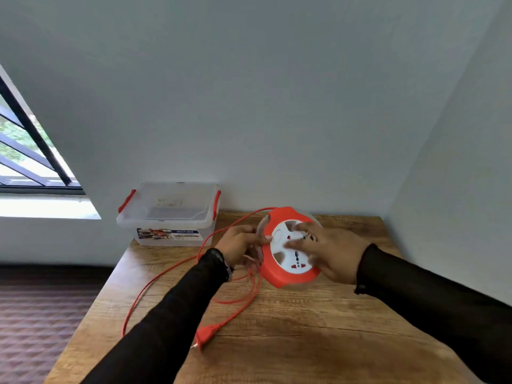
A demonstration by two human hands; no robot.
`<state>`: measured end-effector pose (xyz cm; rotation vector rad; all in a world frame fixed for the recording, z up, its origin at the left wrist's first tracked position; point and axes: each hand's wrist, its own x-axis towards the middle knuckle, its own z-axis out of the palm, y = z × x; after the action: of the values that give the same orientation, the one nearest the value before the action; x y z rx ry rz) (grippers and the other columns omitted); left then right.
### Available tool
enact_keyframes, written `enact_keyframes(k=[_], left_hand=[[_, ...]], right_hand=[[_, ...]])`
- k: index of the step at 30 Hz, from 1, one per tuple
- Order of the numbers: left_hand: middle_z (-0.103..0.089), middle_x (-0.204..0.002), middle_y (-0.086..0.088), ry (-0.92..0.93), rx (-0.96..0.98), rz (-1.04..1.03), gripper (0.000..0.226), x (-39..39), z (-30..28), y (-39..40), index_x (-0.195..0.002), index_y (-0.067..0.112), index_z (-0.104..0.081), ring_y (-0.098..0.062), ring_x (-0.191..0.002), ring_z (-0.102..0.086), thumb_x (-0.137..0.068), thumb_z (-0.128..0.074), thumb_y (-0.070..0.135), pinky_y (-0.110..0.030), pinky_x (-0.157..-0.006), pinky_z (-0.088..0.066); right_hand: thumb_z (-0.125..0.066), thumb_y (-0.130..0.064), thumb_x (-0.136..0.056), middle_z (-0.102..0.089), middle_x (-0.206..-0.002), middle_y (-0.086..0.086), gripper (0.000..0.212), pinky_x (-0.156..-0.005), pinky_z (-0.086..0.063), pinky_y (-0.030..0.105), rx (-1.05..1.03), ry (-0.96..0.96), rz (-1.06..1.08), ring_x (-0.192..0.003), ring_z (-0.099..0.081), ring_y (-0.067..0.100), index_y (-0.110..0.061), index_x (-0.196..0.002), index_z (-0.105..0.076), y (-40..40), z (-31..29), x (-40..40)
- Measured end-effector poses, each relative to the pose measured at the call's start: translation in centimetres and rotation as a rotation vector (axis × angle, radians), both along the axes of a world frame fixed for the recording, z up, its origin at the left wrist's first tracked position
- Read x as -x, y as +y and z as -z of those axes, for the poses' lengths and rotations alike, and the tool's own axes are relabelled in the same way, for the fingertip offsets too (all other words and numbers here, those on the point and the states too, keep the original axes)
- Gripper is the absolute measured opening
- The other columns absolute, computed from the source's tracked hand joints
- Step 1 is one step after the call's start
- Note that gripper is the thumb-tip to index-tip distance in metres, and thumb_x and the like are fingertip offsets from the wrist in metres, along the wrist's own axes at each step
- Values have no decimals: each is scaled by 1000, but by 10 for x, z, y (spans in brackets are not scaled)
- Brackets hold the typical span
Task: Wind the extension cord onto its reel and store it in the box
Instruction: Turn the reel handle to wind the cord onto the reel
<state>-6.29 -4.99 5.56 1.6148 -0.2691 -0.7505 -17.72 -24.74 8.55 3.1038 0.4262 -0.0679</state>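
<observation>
While loose cord (238, 297) trails, steadying reel (288, 245) under right hand (327, 250), fingers spread flat; pinching cord in left hand (241, 242), probably to feed turns.

loose cord (166, 281) loops left of reel (288, 275), box (171, 217) behind, table (318, 328) front bare
</observation>
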Motion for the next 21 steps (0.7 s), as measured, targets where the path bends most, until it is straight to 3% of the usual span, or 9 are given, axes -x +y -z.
enact_keyframes(k=[4, 7, 9, 11, 13, 15, 16, 19, 21], left_hand=[[-64, -64, -12, -79, -169, 216, 30, -9, -10, -1, -103, 1, -68, -22, -50, -59, -76, -72, 14, -25, -48, -50], [-64, -82, -21, -102, -226, 273, 34, -9, -10, -2, -103, 3, -67, -26, -59, -59, -74, -75, 19, -26, -51, -50], [-63, -81, -21, -89, -224, 269, 29, -5, -9, -4, -100, 3, -68, -27, -58, -59, -75, -74, 17, -26, -50, -51], [-65, -72, -16, -70, -199, 243, 19, -2, -6, -5, -93, 8, -68, -25, -53, -60, -76, -74, 14, -28, -51, -53], [-67, -64, -8, -55, -181, 192, 22, 1, 0, -6, -95, 10, -68, -23, -50, -61, -75, -75, 14, -32, -55, -54], [-69, -64, -7, -48, -170, 138, 29, 3, 6, -6, -100, 8, -67, -23, -50, -61, -74, -77, 16, -35, -59, -55], [-69, -68, -8, -37, -156, 110, 31, 6, 8, -6, -102, 7, -66, -23, -51, -61, -74, -77, 15, -36, -60, -56], [-65, -74, -10, 82, -33, -9, 29, 20, 15, -10, -102, 0, -60, -19, -47, -60, -77, -74, 6, -32, -53, -56], [-63, -74, -8, 136, 42, -79, 26, 26, 21, -14, -98, 5, -58, -17, -45, -60, -77, -73, 4, -29, -49, -54]], right_hand=[[-48, -35, -95, -20, -151, 11, 67, -87, -53, 42, 275, 172, -183, -118, -49, 36, -54, -142, -5, 4, 2, -4], [-46, -35, -96, -27, -145, 15, 66, -82, -52, 43, 330, 220, -232, -113, -52, 38, -53, -142, -2, 6, 7, -8], [-47, -34, -96, -28, -144, 17, 65, -83, -53, 42, 394, 234, -209, -112, -52, 38, -52, -141, -4, 9, 12, -11], [-51, -30, -95, -28, -144, 20, 66, -86, -52, 44, 416, 203, -174, -114, -52, 39, -50, -140, -9, 12, 12, -10], [-61, -32, -89, -43, -135, 22, 62, -89, -50, 46, 518, 114, -209, -108, -58, 36, -48, -138, -26, 15, 11, -9], [-83, -44, -62, -64, -105, 18, 70, -73, -56, 40, 605, -19, -190, -80, -69, 26, -48, -123, -48, 15, 12, -9], [-86, -46, -55, -67, -96, 17, 76, -65, -57, 37, 587, -47, -152, -70, -68, 24, -47, -121, -48, 14, 16, -9], [-58, -33, -89, -53, -121, 24, 68, -75, -48, 37, 415, 26, -34, -90, -64, 32, -45, -139, -13, 9, 33, -10], [-42, -31, -94, -46, -132, 20, 61, -82, -40, 35, 306, -11, 84, -100, -61, 31, -44, -143, -8, 9, 37, -12]])
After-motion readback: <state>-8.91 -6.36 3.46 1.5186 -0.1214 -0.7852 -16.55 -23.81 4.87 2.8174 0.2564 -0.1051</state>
